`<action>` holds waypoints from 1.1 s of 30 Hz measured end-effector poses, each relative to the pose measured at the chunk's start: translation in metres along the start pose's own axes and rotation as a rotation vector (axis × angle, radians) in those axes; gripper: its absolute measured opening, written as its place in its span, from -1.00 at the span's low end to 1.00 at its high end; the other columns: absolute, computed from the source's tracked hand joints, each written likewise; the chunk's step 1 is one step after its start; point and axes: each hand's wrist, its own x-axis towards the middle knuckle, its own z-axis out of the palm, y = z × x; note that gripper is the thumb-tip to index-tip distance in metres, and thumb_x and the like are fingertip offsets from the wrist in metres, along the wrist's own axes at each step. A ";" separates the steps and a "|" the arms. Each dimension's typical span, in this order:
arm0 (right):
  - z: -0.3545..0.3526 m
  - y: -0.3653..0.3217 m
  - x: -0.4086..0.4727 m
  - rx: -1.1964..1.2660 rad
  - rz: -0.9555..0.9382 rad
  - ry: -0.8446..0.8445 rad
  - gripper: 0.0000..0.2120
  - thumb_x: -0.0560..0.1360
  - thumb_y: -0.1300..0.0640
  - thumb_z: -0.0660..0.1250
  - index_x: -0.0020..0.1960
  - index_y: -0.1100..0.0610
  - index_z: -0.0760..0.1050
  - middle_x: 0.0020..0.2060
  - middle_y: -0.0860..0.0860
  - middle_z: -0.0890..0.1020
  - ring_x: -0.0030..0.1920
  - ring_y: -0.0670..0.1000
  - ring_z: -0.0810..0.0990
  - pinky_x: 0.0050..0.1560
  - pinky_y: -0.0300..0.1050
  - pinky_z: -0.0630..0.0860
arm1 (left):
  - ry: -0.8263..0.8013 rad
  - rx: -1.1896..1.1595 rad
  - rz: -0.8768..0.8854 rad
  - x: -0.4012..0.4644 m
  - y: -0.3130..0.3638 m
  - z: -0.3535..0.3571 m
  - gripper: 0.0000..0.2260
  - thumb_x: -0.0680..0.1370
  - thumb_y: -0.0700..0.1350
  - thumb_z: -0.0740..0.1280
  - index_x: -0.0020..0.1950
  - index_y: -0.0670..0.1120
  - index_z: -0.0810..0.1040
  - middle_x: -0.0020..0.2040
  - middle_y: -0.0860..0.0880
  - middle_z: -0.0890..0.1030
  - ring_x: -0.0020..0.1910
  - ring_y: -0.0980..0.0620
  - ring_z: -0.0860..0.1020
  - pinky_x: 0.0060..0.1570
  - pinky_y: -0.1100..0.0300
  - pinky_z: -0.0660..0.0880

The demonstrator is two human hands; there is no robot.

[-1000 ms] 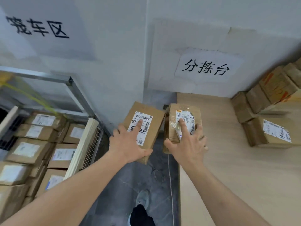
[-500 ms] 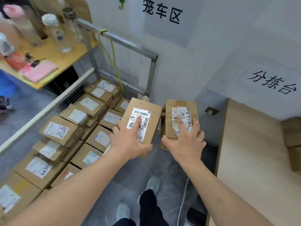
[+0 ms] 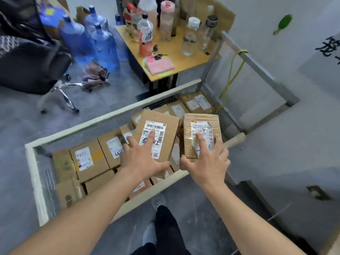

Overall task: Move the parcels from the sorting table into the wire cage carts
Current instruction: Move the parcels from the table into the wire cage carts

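Each grip, left hand (image 3: 145,159) and right hand (image 3: 206,162), clasps one parcel above the part-filled cart (image 3: 35,168); both await release.

The two held parcels are made of matt brown cardboard: the flat parcel (image 3: 156,137) is smooth, with a white paper label, while the taped parcel (image 3: 201,137) is ribbed and partly covered by glossy clear tape. The cage cart (image 3: 88,124) is framed in dull grey metal, and its near and left edges are padded with pale matt material. Clear and blue plastic bottles (image 3: 190,36) look shiny. The small table (image 3: 185,64) has a smooth wood-look top. A pink cloth (image 3: 160,65) appears soft.
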 end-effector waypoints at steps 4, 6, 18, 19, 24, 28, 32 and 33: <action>0.026 -0.067 0.035 -0.012 -0.177 -0.089 -0.08 0.33 -0.49 0.32 0.58 -0.29 0.06 0.60 0.15 0.04 0.41 0.33 0.27 0.30 0.30 0.36 | 0.009 -0.063 -0.179 0.027 -0.057 -0.004 0.17 0.12 0.68 0.23 0.59 0.38 -0.25 0.43 -0.27 0.17 0.33 -0.31 0.35 0.24 -0.15 0.49; 0.040 -0.098 0.052 -0.011 -0.251 -0.138 -0.07 0.33 -0.51 0.29 0.59 -0.29 0.04 0.60 0.16 0.03 0.45 0.37 0.24 0.32 0.33 0.35 | 0.000 -0.094 -0.266 0.039 -0.082 -0.006 0.17 0.13 0.67 0.27 0.58 0.38 -0.24 0.43 -0.25 0.17 0.32 -0.31 0.35 0.25 -0.16 0.49; 0.162 -0.227 0.103 -0.014 -0.544 -0.297 -0.15 0.34 -0.50 0.25 0.55 -0.31 0.09 0.60 0.11 0.05 0.45 0.36 0.22 0.30 0.32 0.33 | -0.050 -0.272 -0.607 0.105 -0.195 0.048 0.15 0.21 0.62 0.34 0.60 0.37 -0.26 0.46 -0.25 0.19 0.35 -0.32 0.34 0.20 -0.09 0.47; 0.175 -0.231 0.103 -0.014 -0.551 -0.291 -0.15 0.33 -0.51 0.24 0.55 -0.31 0.10 0.60 0.11 0.06 0.44 0.35 0.22 0.30 0.32 0.34 | -0.051 -0.284 -0.616 0.110 -0.201 0.058 0.14 0.22 0.61 0.34 0.60 0.37 -0.26 0.44 -0.24 0.20 0.34 -0.31 0.35 0.20 -0.08 0.46; 0.245 -0.239 0.106 -0.001 -0.550 -0.236 -0.17 0.33 -0.51 0.27 0.53 -0.31 0.17 0.59 0.09 0.11 0.50 0.32 0.19 0.33 0.35 0.36 | -0.039 -0.345 -0.647 0.146 -0.223 0.119 0.14 0.21 0.62 0.33 0.56 0.40 -0.31 0.47 -0.25 0.13 0.35 -0.33 0.33 0.15 -0.11 0.53; 0.291 -0.231 0.111 0.055 -0.531 -0.179 -0.21 0.34 -0.47 0.34 0.51 -0.28 0.27 0.58 0.04 0.13 0.52 0.29 0.21 0.31 0.37 0.38 | -0.016 -0.403 -0.629 0.166 -0.233 0.157 0.14 0.17 0.64 0.29 0.55 0.42 -0.32 0.43 -0.23 0.14 0.29 -0.32 0.33 0.19 -0.14 0.50; 0.324 -0.223 0.117 0.101 -0.538 -0.176 -0.22 0.36 -0.47 0.33 0.52 -0.29 0.28 0.58 0.04 0.13 0.56 0.29 0.16 0.34 0.40 0.35 | 0.035 -0.400 -0.616 0.182 -0.241 0.185 0.14 0.21 0.62 0.33 0.56 0.41 -0.32 0.40 -0.25 0.14 0.25 -0.33 0.34 0.21 -0.18 0.47; 0.330 -0.222 0.118 0.107 -0.538 -0.173 -0.22 0.36 -0.47 0.34 0.52 -0.28 0.28 0.58 0.05 0.13 0.56 0.28 0.15 0.35 0.40 0.35 | 0.045 -0.399 -0.614 0.185 -0.240 0.190 0.14 0.21 0.63 0.33 0.56 0.41 -0.32 0.41 -0.26 0.13 0.26 -0.34 0.34 0.22 -0.19 0.47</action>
